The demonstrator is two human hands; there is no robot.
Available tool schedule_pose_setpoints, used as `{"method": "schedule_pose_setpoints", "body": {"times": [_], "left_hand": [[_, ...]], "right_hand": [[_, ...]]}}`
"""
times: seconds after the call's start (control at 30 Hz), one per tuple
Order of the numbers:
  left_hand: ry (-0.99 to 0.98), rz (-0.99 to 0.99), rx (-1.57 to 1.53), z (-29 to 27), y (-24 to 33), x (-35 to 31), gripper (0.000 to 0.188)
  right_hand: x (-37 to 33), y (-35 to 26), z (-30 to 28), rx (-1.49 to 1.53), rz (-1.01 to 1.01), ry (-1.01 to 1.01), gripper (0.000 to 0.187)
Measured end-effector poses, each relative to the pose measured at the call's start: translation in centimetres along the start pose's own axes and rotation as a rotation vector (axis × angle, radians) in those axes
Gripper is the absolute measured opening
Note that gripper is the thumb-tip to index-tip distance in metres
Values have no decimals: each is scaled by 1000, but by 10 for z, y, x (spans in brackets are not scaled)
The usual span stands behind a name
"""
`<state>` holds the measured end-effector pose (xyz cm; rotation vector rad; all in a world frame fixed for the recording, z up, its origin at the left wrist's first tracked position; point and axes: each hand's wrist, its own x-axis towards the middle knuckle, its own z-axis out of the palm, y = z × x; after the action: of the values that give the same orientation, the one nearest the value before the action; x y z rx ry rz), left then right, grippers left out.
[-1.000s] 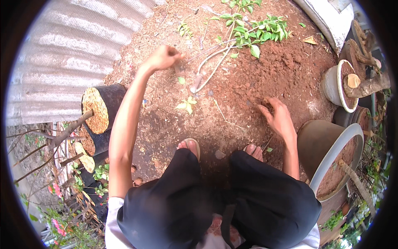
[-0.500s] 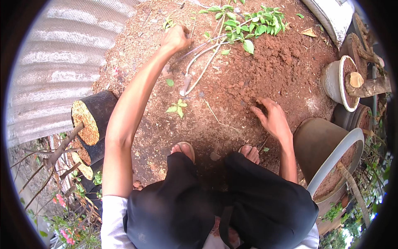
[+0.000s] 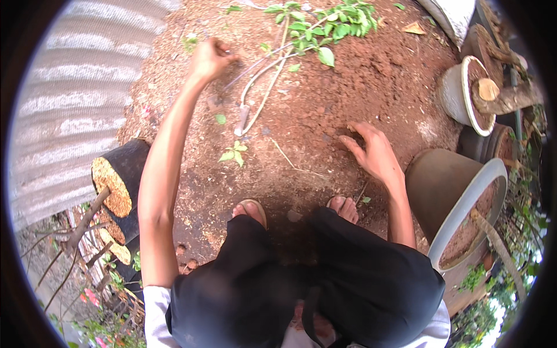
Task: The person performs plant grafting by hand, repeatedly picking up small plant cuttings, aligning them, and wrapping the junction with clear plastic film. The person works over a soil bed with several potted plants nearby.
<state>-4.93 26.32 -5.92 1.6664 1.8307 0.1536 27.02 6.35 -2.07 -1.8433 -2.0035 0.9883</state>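
Observation:
My left hand (image 3: 213, 60) reaches far forward, above ground strewn with shavings, its fingers curled in and blurred. Whatever lies between them I cannot make out. A small green sprig (image 3: 189, 42) shows just left of it. To its right lie leafy cut stems (image 3: 336, 29), some bent and pale, running back toward me. My right hand (image 3: 374, 152) hovers at or touches loose reddish soil (image 3: 371, 81), thumb and fingers apart, nothing held. Between the hands are a small leafy sprig (image 3: 234, 154) and a thin dry twig (image 3: 284, 153).
Corrugated sheeting (image 3: 87, 87) borders the left, with black containers (image 3: 136, 171) of pale shavings lying below it. At right stand a white-rimmed pot (image 3: 455, 95) and a big grey-brown pot (image 3: 444, 185), both holding woody trunks. A white sack (image 3: 455, 17) rests at the far right.
My left hand has moved left, and the small sprig beside it has shifted left too. My right hand stays near the same patch of soil. The view has shifted slightly.

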Motion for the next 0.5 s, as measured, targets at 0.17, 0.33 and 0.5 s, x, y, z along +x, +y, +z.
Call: {"method": "schedule_pose_setpoints", "body": {"times": [0.17, 0.33, 0.5], "left_hand": [[252, 38, -386, -25, -12, -35, 38], [366, -9, -668, -51, -24, -90, 43], [343, -81, -927, -49, -32, -141, 38]], "right_hand": [[8, 20, -13, -40, -2, 166, 38], [41, 38, -24, -114, 33, 426, 39], [107, 58, -32, -259, 1, 576, 45]]}}
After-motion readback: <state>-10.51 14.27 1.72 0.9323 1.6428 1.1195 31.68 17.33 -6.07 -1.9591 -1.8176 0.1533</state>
